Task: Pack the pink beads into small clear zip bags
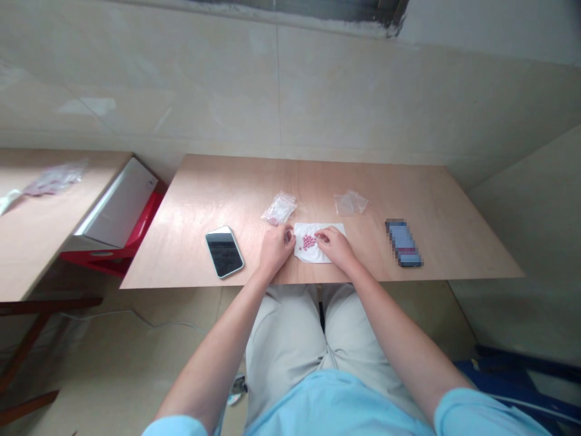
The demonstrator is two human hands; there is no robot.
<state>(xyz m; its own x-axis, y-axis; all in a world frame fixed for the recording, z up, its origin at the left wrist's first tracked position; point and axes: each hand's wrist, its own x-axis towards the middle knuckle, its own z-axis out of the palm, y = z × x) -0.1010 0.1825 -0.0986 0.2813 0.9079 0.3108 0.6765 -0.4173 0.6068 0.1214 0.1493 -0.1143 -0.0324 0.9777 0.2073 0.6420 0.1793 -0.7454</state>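
A white sheet [336,256], paper or cloth, lies near the table's front edge with several small pink beads [309,242] gathered on it. My right hand [336,245] reaches over the sheet's right part, thumb and finger pinched just beside the beads; anything between the tips is too small to tell. At the sheet's left edge, my left hand [276,247] is closed with its fingertips together, and what they hold, if anything, does not show. Behind my left hand sits a clear plastic bag [280,208] with some pink beads in its lower corner.
Flat clear bags [351,203] lie behind the sheet to the right. A phone [224,252] rests left of my hands, and a blurred-out phone-like device [403,243] rests to the right. Another table [49,233] stands at left, beside a white box [118,206] on something red.
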